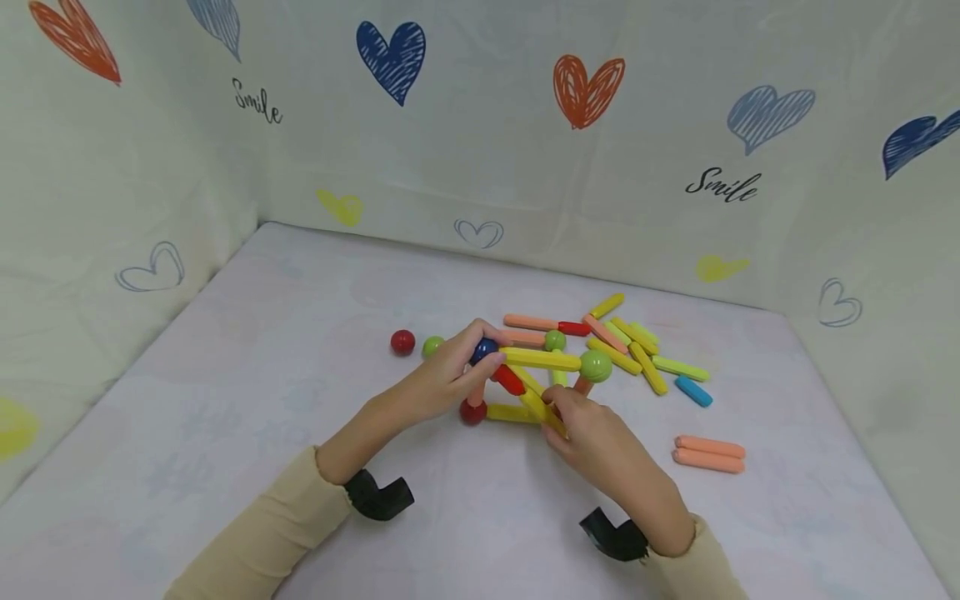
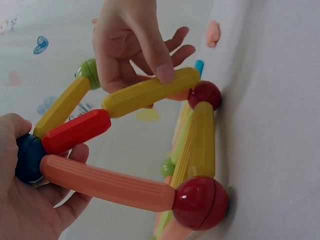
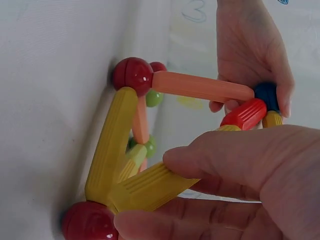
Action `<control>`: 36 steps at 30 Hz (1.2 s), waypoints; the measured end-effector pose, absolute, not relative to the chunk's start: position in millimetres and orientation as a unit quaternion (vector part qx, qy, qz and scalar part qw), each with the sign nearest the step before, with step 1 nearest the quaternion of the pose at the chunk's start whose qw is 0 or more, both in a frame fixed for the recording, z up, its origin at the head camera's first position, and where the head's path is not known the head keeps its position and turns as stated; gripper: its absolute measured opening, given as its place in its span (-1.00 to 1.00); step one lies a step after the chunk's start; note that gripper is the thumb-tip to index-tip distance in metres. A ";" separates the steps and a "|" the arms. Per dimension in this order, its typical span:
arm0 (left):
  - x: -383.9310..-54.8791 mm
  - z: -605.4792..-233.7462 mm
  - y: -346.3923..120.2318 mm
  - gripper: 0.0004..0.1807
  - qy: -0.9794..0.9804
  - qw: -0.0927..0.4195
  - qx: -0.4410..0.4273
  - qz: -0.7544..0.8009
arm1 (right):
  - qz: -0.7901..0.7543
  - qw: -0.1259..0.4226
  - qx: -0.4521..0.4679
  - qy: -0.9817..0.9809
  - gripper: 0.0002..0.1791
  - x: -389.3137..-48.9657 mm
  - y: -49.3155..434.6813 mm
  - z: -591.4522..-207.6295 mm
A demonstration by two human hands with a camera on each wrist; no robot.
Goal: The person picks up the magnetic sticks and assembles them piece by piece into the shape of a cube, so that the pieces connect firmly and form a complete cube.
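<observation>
**Holding Tight on Both Sides**

On the left, a loose red ball (image 1: 402,342) is sitting near a small green ball (image 1: 433,346) on the white table (image 1: 300,283). Next, my left hand (image 1: 447,367) is curling round a blue ball (image 1: 484,350), the top corner of the frame (image 1: 538,359), I think to stop it wobbling. Below, a peach stick (image 2: 107,183) is going down to the bottom red ball (image 1: 472,412), so it is working like a leg. A yellow bar (image 1: 558,360) is reaching right to a big green ball (image 1: 596,366). A red stick (image 1: 509,380) is sloping down to a yellow stick (image 3: 155,187). My right hand (image 1: 600,433) is pinching that one between thumb and finger, probably to line it up. Its low end is pointing near another red ball (image 3: 90,222); I can't tell if they are touching. Farther right, mixed sticks (image 1: 647,369) are lying in a pile. Two peach sticks (image 1: 708,454) are resting side by side closer to me, maybe for easy grabbing.
</observation>
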State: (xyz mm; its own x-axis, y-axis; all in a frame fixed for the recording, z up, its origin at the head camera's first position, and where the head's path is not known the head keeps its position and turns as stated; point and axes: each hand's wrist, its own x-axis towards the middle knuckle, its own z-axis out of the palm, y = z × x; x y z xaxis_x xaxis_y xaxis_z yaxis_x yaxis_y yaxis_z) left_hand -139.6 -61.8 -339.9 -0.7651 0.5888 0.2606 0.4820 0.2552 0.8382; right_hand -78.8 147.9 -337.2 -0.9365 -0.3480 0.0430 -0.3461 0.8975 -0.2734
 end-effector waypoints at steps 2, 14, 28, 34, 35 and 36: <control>-139.8 -340.1 -61.9 -0.73 0.791 0.053 0.337 0.508 | -0.139 0.000 -0.181 0.974 -0.63 -79.5 147.1 -339.3; -141.3 -342.2 -62.2 -0.74 0.792 0.063 0.330 0.509 | -0.178 0.001 -0.195 0.964 -0.57 -79.7 146.3 -342.4; -142.0 -339.9 -62.6 -0.74 0.787 0.070 0.333 0.515 | -0.152 -0.013 -0.166 0.974 -0.70 -77.3 142.6 -335.0; -141.2 -339.7 -62.6 -0.73 0.788 0.067 0.333 0.514 | -0.130 -0.054 -0.194 0.971 -0.76 -76.4 144.5 -335.1; -141.0 -339.5 -62.5 -0.73 0.789 0.066 0.331 0.514 | -0.127 -0.060 -0.197 0.970 -0.76 -76.2 144.7 -335.3; -140.8 -339.4 -62.4 -0.73 0.789 0.066 0.330 0.513 | -0.125 -0.064 -0.199 0.970 -0.76 -75.9 144.9 -335.2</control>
